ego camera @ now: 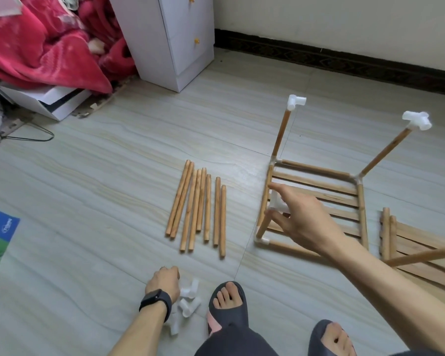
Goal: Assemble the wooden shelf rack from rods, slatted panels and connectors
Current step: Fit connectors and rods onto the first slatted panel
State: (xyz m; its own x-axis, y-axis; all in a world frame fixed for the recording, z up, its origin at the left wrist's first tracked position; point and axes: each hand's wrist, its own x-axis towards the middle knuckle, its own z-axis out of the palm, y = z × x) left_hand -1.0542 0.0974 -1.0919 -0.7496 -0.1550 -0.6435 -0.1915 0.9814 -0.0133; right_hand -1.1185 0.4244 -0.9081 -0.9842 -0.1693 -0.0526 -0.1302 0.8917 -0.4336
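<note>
Floor (88, 201), seated position, both feet in dark slippers (231, 319) at the lower edge of view.

Left hand (163, 280): knuckles up, fingers curled down into the left side of the pile of white connectors (189, 300) just in front of my left foot. The fingertips are hidden, so I cannot tell whether it holds one. Black watch (156, 299) on that wrist.

Right hand (302, 219): reached out over the near left corner of the rack frame (359, 201). Forefinger and thumb are spread above and below a white connector (277, 204), which sits at the top of a tilted rod (263, 226) rising from that corner. Grip or mere touch: cannot tell.

Frame: one slatted panel (326, 194) lies flat on the floor, edged by rods joined with white corner pieces. Two far corner rods stand up, each capped: left cap (296, 102), right cap (417, 120). A fourth rod (421, 256) rises near my right forearm; its foot is hidden.

Loose rods (198, 206): laid side by side, left of the frame and apart from it.

Spare slatted panel (427, 253): flat, right of the frame, two rods (389, 232) lying along its left edge.

Background: white cabinet (175, 39), red blanket (36, 47), wire hanger (31, 134).
</note>
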